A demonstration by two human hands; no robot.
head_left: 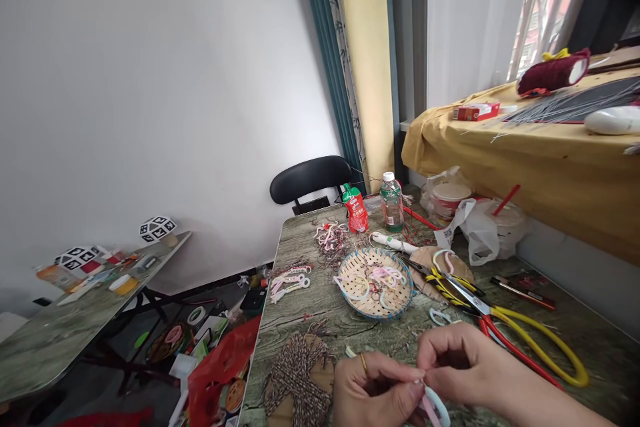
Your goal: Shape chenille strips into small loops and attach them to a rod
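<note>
**Pastel loop pinched low over a crowded table**

Nearest, the loop, pale blue and pink, hangs over the near part of the table. The left hand, a ring on one finger, has thumb and forefinger clamped on its upper end. The right hand's fingertips bunch against them there; whether they grip the cord cannot be told.

Left of the hands, by the table's left edge, lies a card wound with brown-and-white cord. Beyond the right hand, toward the right edge, yellow-handled scissors lie with a red-handled tool, and a pen sits farther along that side.

Mid-table stands a shallow basket, its rim stitched in blue, pink and white cords inside. Just right of it is a round board, the scissors' blades reaching across it. To the basket's left, by the left edge, are pale braids; a tangle of cord lies in from the far left corner.

Near the far edge a red pouch and a bottle stand upright. Toward the far right corner are a tub and a cup with a red straw.

Past the far edge is a black chair; above the right edge, a yellow cloth covers a ledge bearing a red box and a maroon roll.
</note>
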